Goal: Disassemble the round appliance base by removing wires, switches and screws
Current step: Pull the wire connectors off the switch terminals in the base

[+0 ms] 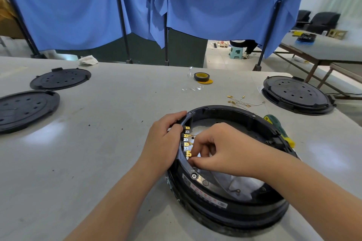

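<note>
My left hand grips the round base rim at nine o'clock, steadying it while my right hand fingertips pinch a brass terminal.

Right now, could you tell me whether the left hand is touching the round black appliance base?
Touching. The head view shows the left hand gripping the round black appliance base at its left rim, fingers curled over the edge.
</note>
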Available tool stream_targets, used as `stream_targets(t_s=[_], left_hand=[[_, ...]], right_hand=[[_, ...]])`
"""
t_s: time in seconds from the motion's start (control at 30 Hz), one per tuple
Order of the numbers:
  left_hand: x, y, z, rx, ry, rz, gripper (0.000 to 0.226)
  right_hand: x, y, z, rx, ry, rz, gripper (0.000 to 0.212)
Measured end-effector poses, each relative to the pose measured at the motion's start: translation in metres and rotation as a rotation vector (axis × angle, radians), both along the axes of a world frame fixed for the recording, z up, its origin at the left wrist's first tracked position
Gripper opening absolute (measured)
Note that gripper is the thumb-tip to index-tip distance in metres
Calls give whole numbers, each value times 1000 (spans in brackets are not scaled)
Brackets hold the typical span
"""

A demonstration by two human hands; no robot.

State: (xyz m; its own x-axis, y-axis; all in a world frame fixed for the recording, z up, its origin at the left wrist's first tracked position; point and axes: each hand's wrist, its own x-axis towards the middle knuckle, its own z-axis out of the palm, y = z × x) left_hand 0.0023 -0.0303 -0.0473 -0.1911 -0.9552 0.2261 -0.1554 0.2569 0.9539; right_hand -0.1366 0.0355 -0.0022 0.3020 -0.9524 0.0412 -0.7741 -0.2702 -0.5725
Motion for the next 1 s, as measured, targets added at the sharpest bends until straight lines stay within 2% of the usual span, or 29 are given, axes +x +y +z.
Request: stream_targets(t_s=[0.37, 0.6, 1.0], left_hand=[[1, 0, -1, -7, -1, -4, 42], [2, -1, -1, -31, -29, -8, 42], [3, -1, -2, -5, 8, -40, 41]], right_hand=[[-6, 1, -1, 38, -48, -15, 12], [-9, 1, 4, -6, -81, -42, 10], [-32, -1, 52, -244, -182, -108, 8]])
